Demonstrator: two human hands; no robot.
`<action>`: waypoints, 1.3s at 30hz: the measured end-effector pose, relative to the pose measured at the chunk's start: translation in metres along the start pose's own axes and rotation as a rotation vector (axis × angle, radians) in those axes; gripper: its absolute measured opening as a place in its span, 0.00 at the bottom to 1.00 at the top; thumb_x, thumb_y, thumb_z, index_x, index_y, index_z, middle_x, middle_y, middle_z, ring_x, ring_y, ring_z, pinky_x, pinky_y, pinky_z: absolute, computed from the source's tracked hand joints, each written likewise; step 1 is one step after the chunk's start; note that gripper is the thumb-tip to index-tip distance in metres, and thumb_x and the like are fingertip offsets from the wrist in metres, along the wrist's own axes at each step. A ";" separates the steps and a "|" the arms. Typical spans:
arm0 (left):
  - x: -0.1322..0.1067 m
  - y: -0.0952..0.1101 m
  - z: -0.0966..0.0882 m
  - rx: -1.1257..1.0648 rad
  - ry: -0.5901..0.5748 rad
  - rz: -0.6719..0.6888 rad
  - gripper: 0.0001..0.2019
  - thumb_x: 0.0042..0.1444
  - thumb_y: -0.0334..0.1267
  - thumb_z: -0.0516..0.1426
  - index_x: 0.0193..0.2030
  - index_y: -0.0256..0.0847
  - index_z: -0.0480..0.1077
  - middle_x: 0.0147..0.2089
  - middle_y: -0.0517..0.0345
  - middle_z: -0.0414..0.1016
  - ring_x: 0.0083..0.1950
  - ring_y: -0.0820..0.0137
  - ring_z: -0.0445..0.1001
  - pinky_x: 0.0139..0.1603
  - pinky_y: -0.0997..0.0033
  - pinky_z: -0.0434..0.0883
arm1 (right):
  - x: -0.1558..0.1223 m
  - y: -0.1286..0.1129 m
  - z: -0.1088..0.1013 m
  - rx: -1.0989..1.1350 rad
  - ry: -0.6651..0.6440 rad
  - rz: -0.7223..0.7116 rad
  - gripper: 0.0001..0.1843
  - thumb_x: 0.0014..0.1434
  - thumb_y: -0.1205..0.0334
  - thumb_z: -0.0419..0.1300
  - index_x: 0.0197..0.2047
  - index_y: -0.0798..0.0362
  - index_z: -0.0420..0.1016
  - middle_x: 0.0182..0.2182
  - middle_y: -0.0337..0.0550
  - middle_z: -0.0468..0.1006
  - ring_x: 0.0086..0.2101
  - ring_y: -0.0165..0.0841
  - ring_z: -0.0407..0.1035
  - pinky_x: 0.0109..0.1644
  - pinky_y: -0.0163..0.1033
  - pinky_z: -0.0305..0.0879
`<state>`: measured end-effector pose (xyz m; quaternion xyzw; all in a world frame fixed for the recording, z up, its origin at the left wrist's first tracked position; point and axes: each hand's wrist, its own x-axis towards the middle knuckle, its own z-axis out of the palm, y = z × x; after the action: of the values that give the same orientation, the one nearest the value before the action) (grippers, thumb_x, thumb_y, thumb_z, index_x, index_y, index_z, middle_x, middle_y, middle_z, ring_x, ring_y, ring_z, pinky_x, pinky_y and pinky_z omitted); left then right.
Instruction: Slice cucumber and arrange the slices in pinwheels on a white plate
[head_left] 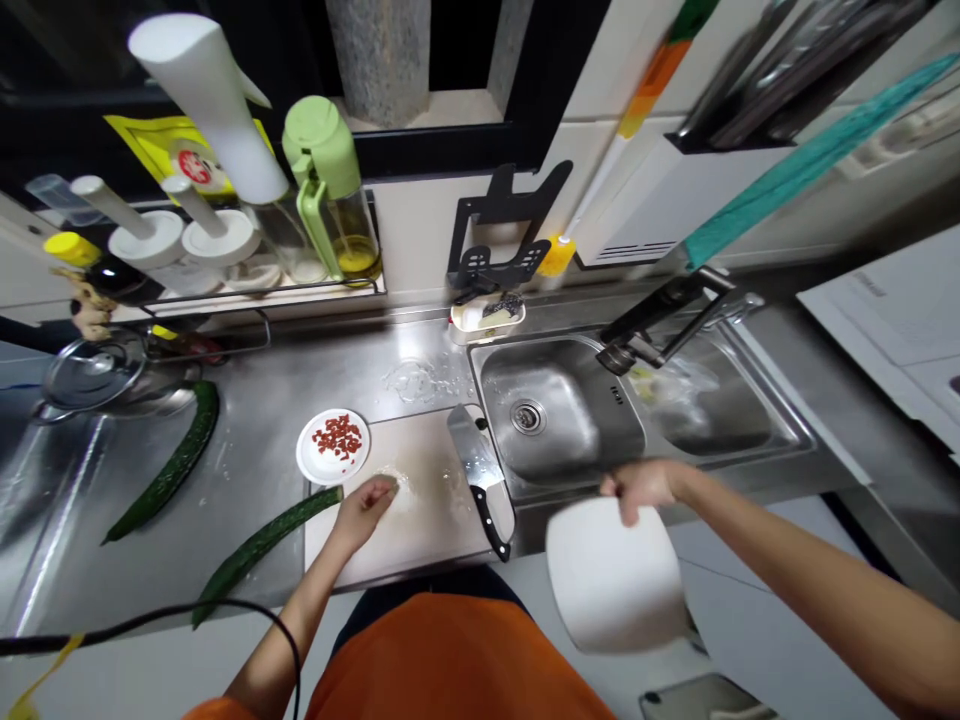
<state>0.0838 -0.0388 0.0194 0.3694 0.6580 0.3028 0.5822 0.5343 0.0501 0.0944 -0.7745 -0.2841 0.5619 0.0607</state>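
Note:
My right hand (643, 487) grips the rim of a white square plate (615, 575), which hangs tilted in front of the counter edge, below the sink. Over the cutting board (431, 525), my left hand (364, 515) is closed with its fingertips pinched; whatever they may hold is too small to make out. Close beside it, a cucumber (270, 535) lies with one end on the board. A kitchen knife (480, 465) with a black handle rests along the board's right side. Behind my left hand sits a small white plate (311, 460) with chopped red pieces (339, 440).
Another cucumber (176, 475) lies further left, near a lidded pot (97, 375). The double sink (562, 400) with its black faucet (652, 320) is on the right. A rack (300, 292) holds an oil bottle (330, 190) and jars. A black cable (150, 615) crosses the lower left.

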 end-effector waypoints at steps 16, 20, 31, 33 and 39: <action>-0.011 -0.017 0.008 -0.132 0.138 -0.028 0.21 0.48 0.55 0.59 0.39 0.39 0.69 0.23 0.65 0.63 0.25 0.74 0.65 0.30 0.73 0.65 | 0.052 -0.048 0.231 0.461 -0.735 0.006 0.19 0.38 0.73 0.63 0.39 0.57 0.72 0.29 0.45 0.80 0.33 0.39 0.76 0.40 0.47 0.73; -0.005 -0.027 0.001 -0.079 0.171 -0.002 0.20 0.47 0.47 0.60 0.45 0.39 0.70 0.21 0.67 0.61 0.23 0.75 0.61 0.27 0.74 0.61 | 0.041 -0.024 0.244 0.523 -0.625 -0.036 0.22 0.38 0.69 0.66 0.40 0.54 0.71 0.31 0.41 0.79 0.33 0.37 0.75 0.38 0.43 0.73; 0.015 -0.032 0.000 -0.029 0.156 0.021 0.16 0.48 0.44 0.58 0.42 0.37 0.70 0.20 0.68 0.60 0.23 0.75 0.60 0.28 0.75 0.59 | 0.028 -0.020 0.247 -0.013 -0.157 -0.396 0.19 0.51 0.59 0.59 0.46 0.53 0.69 0.35 0.42 0.77 0.32 0.34 0.72 0.27 0.34 0.68; 0.026 -0.022 -0.003 0.042 0.172 0.041 0.14 0.49 0.43 0.57 0.41 0.38 0.70 0.20 0.69 0.58 0.23 0.75 0.60 0.28 0.75 0.58 | 0.033 -0.031 0.244 -0.108 -0.066 -0.469 0.16 0.53 0.58 0.57 0.45 0.53 0.69 0.34 0.42 0.76 0.31 0.33 0.71 0.28 0.33 0.67; 0.075 0.038 -0.017 0.481 0.237 0.101 0.06 0.51 0.36 0.55 0.35 0.39 0.70 0.25 0.63 0.67 0.29 0.73 0.66 0.32 0.75 0.60 | 0.053 -0.086 0.229 -0.585 0.127 -0.588 0.14 0.62 0.56 0.50 0.42 0.57 0.70 0.31 0.43 0.77 0.29 0.30 0.71 0.32 0.32 0.61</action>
<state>0.0684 0.0457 0.0125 0.4913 0.7553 0.2080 0.3807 0.3058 0.0969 0.0031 -0.6781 -0.6363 0.3675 0.0134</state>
